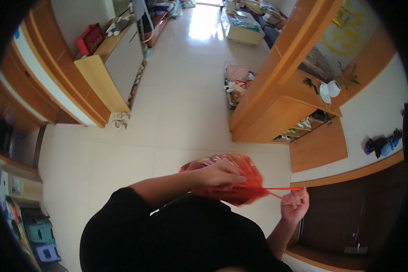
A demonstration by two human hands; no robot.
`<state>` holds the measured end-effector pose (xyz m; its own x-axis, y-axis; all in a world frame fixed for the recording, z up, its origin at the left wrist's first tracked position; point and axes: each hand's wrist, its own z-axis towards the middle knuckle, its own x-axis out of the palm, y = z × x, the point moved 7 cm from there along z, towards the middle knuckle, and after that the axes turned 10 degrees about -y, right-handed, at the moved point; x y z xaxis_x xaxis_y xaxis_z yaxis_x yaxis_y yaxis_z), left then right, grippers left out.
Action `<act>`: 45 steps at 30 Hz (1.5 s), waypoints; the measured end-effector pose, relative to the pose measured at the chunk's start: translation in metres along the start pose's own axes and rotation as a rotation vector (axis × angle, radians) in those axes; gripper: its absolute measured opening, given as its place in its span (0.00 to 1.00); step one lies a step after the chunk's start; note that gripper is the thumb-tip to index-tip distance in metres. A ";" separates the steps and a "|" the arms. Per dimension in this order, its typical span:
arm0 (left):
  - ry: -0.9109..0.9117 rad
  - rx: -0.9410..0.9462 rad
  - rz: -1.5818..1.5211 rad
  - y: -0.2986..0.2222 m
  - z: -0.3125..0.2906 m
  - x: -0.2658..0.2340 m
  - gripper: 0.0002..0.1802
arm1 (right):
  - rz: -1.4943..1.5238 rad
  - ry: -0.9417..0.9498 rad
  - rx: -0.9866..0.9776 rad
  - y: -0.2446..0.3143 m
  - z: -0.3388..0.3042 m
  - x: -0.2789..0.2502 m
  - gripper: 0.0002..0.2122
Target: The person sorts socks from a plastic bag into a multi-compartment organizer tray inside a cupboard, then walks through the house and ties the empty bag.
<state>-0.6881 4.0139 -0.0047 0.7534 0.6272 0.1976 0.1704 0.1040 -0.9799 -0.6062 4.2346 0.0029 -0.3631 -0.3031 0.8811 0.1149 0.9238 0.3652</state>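
A red plastic bag (249, 168) with printed patterns hangs in front of my body, its surface creased and slightly see-through. My left hand (223, 174) is closed on the bag's side, fingers curled against the plastic. To the right, my right hand (295, 204) is closed around the bag's red handle strips (281, 188), which are stretched taut from the gathered neck of the bag. What lies inside the bag cannot be made out.
Left stands a low cabinet (122, 59) with a red box (90, 39) on top and slippers (121, 119) by it. An orange wood shoe cabinet (267, 118) is on the right, above a dark door (344, 213). Ahead are a suitcase-like pile (239, 84) and a coffee table (242, 31).
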 end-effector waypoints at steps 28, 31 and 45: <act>-0.355 -0.208 -0.307 0.040 -0.043 -0.052 0.13 | 0.117 -0.294 0.459 -0.053 0.033 -0.056 0.14; -0.347 -0.038 0.273 0.016 -0.037 -0.049 0.14 | 0.040 -0.263 0.453 -0.066 0.038 -0.051 0.13; 0.149 -0.493 -0.026 0.077 -0.033 0.012 0.13 | -0.090 -0.104 0.294 -0.093 0.013 -0.044 0.10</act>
<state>-0.6453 4.0040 -0.0774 0.8210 0.5091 0.2586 0.4424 -0.2808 -0.8517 -0.6129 4.1657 -0.0740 -0.4536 -0.3756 0.8082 -0.1887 0.9268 0.3247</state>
